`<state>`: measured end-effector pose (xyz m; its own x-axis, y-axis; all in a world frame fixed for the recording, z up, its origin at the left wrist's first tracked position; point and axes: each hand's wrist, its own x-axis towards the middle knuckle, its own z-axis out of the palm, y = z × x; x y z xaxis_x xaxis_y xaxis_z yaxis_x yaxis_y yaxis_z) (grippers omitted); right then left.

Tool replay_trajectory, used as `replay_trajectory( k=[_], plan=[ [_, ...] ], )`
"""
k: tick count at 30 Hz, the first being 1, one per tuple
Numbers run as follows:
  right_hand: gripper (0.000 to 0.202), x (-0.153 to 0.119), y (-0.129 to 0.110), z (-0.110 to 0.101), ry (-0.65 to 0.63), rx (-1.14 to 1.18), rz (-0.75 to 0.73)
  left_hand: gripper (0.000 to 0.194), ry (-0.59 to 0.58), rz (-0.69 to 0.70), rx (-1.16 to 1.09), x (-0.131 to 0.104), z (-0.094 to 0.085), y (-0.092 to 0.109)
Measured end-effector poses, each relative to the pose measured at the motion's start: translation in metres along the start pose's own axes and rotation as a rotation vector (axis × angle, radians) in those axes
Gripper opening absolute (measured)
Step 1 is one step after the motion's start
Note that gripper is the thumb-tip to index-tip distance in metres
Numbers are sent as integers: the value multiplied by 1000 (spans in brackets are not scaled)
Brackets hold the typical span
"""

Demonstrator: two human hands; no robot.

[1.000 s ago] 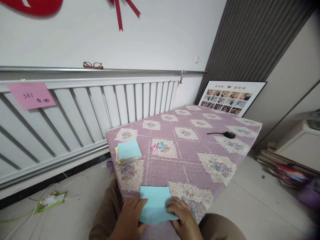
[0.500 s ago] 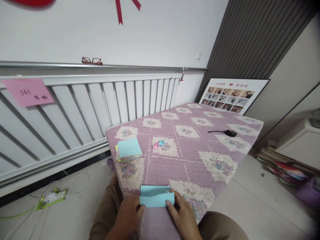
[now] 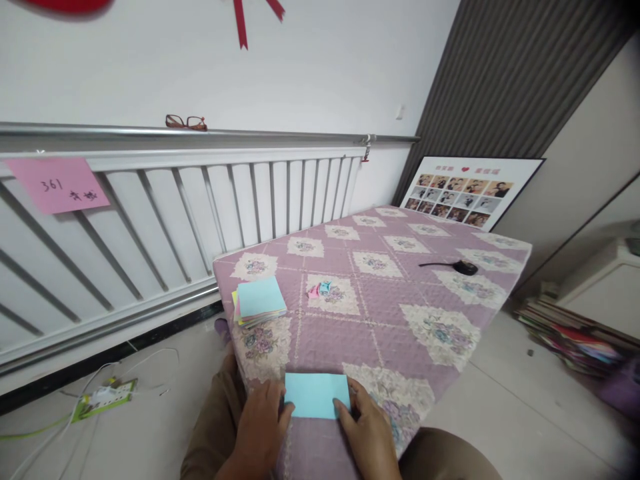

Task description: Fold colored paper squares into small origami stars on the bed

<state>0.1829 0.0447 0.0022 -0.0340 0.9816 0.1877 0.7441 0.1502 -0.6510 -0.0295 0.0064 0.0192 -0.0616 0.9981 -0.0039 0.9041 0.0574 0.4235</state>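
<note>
A light blue sheet of paper, folded over into a flat rectangle, lies near the table's front end between my hands. My left hand is at its left edge, thumb touching the lower left corner and fingers closed beside it. Along the right side, my right hand pinches the paper, thumb on top and fingers at the far edge. Beyond my left hand sits a stack of coloured square paper, blue on top. Two small folded paper pieces, a pink one and a blue one, rest mid-table.
A flowered purple cloth covers the table. A black ladle lies towards the right side. The white radiator runs along the left. A photo board stands at the far end. A power strip with cords lies on the floor.
The blue paper's near flap has been folded up over the far part, so one even rectangle shows now. My left hand has shifted slightly along the paper's left edge.
</note>
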Motion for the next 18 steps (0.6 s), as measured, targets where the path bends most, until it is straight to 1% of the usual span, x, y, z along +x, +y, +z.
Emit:
replay_trajectory(
  k=[3,5,7,8,9,10,12,13,15,17,18],
  plan=[
    [38,0,0,1,4,-4,-5,20,170,317,84,-9,10,5],
    [39,-1,1,1,-4,-3,-3,24,365,513,143,-14,17,9],
    [40,-1,1,2,-15,1,1,26,557,628,188,-18,23,14],
    [40,-1,2,2,-21,5,2,26,624,660,204,-20,25,16],
    [40,-1,2,2,-27,8,3,25,664,686,216,-21,26,17],
    [40,-1,2,2,-33,10,4,24,679,712,228,-21,28,18],
    [40,-1,3,3,-40,8,6,24,644,767,253,-21,31,17],
    [40,-1,3,3,-40,6,6,27,593,780,266,-21,33,15],
    [41,-1,3,4,-36,-1,7,44,438,755,281,-19,38,8],
    [41,0,3,4,-31,-9,6,66,254,694,258,-17,43,-1],
    [41,0,3,4,-27,-14,5,73,164,667,233,-17,44,-5]
  ],
)
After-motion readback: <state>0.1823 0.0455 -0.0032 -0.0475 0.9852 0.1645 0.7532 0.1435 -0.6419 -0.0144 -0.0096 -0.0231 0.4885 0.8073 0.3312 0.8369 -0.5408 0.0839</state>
